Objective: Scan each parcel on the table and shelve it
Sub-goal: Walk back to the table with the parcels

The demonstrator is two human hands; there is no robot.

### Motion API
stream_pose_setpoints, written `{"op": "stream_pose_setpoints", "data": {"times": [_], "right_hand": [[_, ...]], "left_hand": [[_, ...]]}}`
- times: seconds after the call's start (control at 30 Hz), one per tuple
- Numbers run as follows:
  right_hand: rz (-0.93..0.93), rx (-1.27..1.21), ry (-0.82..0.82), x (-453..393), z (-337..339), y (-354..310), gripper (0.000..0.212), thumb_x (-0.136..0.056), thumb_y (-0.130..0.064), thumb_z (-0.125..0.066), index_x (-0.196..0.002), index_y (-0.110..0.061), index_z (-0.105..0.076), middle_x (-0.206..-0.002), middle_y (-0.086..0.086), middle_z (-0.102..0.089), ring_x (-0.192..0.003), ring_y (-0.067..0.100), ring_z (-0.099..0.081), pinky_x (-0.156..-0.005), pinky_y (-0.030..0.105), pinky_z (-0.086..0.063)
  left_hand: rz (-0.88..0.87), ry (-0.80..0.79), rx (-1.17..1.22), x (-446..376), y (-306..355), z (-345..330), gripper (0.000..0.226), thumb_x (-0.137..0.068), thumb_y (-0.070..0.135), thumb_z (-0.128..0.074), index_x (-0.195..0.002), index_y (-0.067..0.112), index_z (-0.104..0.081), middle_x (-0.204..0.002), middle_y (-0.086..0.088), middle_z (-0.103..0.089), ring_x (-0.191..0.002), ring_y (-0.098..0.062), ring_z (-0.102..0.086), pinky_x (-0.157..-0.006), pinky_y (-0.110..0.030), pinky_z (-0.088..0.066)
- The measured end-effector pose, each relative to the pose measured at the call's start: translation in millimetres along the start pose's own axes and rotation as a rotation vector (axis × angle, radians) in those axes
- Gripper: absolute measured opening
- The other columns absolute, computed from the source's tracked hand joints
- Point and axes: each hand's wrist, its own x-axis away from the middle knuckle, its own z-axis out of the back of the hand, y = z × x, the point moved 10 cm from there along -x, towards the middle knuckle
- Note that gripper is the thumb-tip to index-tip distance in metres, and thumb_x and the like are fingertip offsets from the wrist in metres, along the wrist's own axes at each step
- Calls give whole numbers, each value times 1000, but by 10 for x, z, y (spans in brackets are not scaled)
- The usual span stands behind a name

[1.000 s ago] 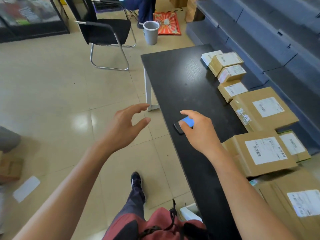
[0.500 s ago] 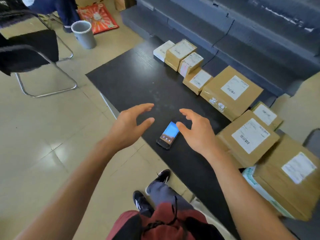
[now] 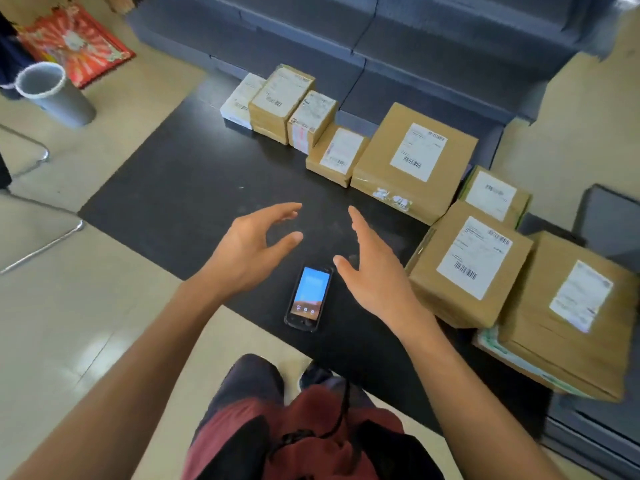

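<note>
Far left on the floor stood a grey bin (image 3: 52, 95), w/ a red patterned mat (image 3: 74, 41) behind it. The black table (image 3: 166, 188) ran diagonally across the view. Left hand (image 3: 247, 252) hovered above the table, grip wide, fingers spread and loosely curved, holding nothing. Just right of it and nearer the table's front edge lay the handheld scanner (image 3: 309, 298), flat, screen lit blue, untouched by either hand. Right hand (image 3: 372, 271) hovered beside the scanner, grip wide too, fingers straight, palm facing left, empty. Parcels sat in a row along the table's back and right side: a white box (image 3: 239, 102), small brown boxes (image 3: 282, 98), then a large labelled parcel (image 3: 414, 161), then more labelled parcels (image 3: 467, 268) toward the right end. Grey shelving (image 3: 415, 46) stood behind the row.
</note>
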Motion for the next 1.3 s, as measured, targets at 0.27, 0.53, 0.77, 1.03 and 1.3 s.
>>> {"op": "stream_pose_setpoints", "data": {"times": [0.27, 0.53, 0.77, 1.03, 1.3], "right_hand": [[-205, 122, -27, 56, -690, 351, 86, -97, -43, -65, -161, -27, -9, -163, 1, -33, -144, 25, -42, -112, 48, -40], [-546, 120, -5, 259, -1641, 581, 88, -92, -53, -59, -159, -24, -11, -162, 2, -29, -144, 26, -34, -110, 50, -37], [-874, 27, 100, 489, -2225, 800, 103, -83, -63, -68, -158, -21, -11, -161, 5, -27, -144, 28, -32, -108, 48, -40], [-988, 54, 190, 335, -2391, 751, 112, -76, -67, -75, -157, -17, -14, -152, 7, -33, -130, 27, -42, -93, 47, -48], [-951, -57, 265, 296, -2368, 836, 110, -73, -48, -83, -154, -24, -12, -133, 7, -46, -117, 25, -52, -90, 44, -48]], "left_hand": [[-103, -192, 30, -490, -75, -283, 49, -98, 40, -61, -145, 31, -53, -136, 16, -61, -125, 4, -53, -105, -24, -44], [-211, -437, 9, -704, -302, -485, 46, -100, 35, -61, -145, 29, -54, -138, 13, -61, -127, -3, -53, -106, -30, -45], [-250, -620, -100, -703, -698, -702, 45, -101, 32, -60, -146, 28, -53, -140, 9, -61, -129, -8, -55, -107, -37, -48], [-315, -732, -167, -665, -959, -862, 44, -99, 31, -64, -143, 27, -57, -134, 8, -65, -125, -9, -59, -104, -37, -50], [-327, -767, -178, -692, -948, -908, 44, -99, 29, -65, -142, 27, -58, -132, 9, -66, -123, -8, -59, -105, -36, -49]]}}
